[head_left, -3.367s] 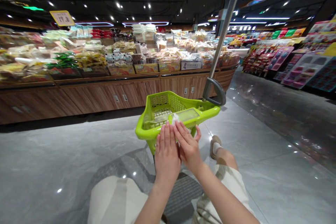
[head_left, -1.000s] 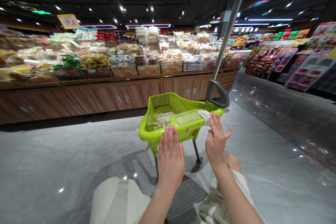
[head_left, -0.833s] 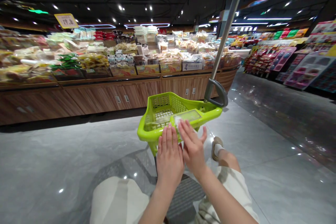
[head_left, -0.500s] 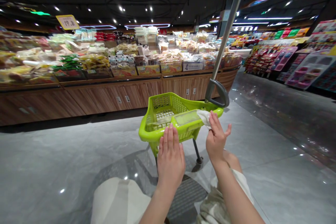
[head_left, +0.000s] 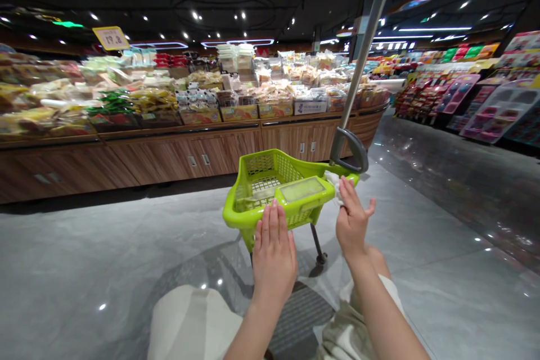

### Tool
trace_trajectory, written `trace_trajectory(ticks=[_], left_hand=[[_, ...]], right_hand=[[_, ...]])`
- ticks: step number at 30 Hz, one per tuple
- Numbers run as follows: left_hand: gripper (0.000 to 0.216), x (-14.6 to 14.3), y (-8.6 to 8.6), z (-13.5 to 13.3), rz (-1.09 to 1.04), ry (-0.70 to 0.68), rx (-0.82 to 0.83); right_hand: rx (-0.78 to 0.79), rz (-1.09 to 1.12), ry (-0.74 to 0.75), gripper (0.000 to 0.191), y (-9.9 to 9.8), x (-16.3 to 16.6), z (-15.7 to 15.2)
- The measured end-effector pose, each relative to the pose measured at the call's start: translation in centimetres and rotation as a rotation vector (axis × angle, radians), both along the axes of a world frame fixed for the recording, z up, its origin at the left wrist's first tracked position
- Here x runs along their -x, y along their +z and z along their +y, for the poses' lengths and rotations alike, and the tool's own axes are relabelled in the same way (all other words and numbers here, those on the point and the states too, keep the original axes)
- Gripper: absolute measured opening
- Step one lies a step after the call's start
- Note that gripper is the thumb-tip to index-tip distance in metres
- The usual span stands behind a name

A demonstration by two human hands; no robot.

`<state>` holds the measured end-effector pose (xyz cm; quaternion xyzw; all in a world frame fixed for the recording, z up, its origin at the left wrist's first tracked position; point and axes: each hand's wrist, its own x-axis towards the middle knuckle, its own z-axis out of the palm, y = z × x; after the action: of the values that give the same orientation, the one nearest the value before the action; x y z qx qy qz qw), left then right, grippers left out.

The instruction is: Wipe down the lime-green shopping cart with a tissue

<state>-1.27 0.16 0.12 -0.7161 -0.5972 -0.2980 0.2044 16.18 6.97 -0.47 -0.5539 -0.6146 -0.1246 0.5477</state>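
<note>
Seeing lime-green cart [head_left: 242, 218] mid-scene, upright on grey floor [head_left: 126, 253], handle side near, mesh basket behind. Resting left hand [head_left: 274, 256] on near bar, fingertips at left end of clear-topped panel [head_left: 300, 189]. Holding those fingers straight and together, laid flat. Pressing white cloth [head_left: 333, 180] to the bar with right hand [head_left: 352, 226], just right of the panel. Showing right-hand fingers mostly together over the cloth, outermost one splayed right; can't tell if pinched or only pressed, underside hidden. Also seeing grey loop [head_left: 353, 149] at far right corner of cart, at foot of metal pole [head_left: 364, 56], leaning right toward its top. Below right part of basket: dark leg with caster [head_left: 321, 259]. Across far side: wood counter [head_left: 211, 154] with bagged goods [head_left: 274, 91] piled on top. At far left: yellow-edged price sign [head_left: 111, 38]. At far right: display racks [head_left: 491, 107].
</note>
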Motion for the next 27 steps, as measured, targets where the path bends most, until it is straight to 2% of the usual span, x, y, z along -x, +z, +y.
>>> trace_trajectory(ticks=[2,4,8,10,12,14,17,20,22,24,27], left_hand=[[0.07,-0.2,0.0,0.0,0.001,0.01,0.003],[0.07,-0.4,-0.1,0.1,0.002,0.019,0.005],[0.072,-0.2,-0.5,0.2,0.022,0.025,-0.008],[0.073,0.0,-0.6,0.2,0.032,0.023,-0.019],[0.072,0.3,-0.5,0.1,0.032,0.022,-0.015],[0.07,0.3,-0.3,0.0,0.031,0.019,0.002],[0.068,0.1,0.0,-0.1,0.025,0.006,0.019],[0.068,-0.3,0.0,0.0,0.02,0.012,0.016],[0.068,-0.4,-0.2,0.1,0.023,0.017,0.012],[0.069,-0.4,-0.3,0.2,0.027,0.012,-0.007],[0.07,0.0,-0.4,0.2,0.036,0.004,-0.028]], right_hand=[[0.012,-0.007,-0.042,0.063,0.1,0.6,-0.1],[0.007,-0.08,-0.016,0.066,0.6,2.6,-1.1],[-0.016,-0.254,0.228,0.067,1.8,6.9,-3.9],[-0.036,-0.332,0.333,0.066,1.9,7.2,-4.3],[-0.041,-0.357,0.358,0.067,1.6,5.9,-3.8],[-0.023,-0.286,0.283,0.067,1.0,3.6,-2.6],[0.001,-0.09,0.087,0.064,0.2,0.9,-0.9],[0.019,-0.009,0.007,0.063,0.1,1.6,-0.9],[0.019,-0.086,0.091,0.065,0.6,3.8,-1.9],[-0.008,-0.213,0.251,0.065,1.3,6.0,-3.1],[-0.044,-0.321,0.411,0.066,1.9,7.0,-4.0]])
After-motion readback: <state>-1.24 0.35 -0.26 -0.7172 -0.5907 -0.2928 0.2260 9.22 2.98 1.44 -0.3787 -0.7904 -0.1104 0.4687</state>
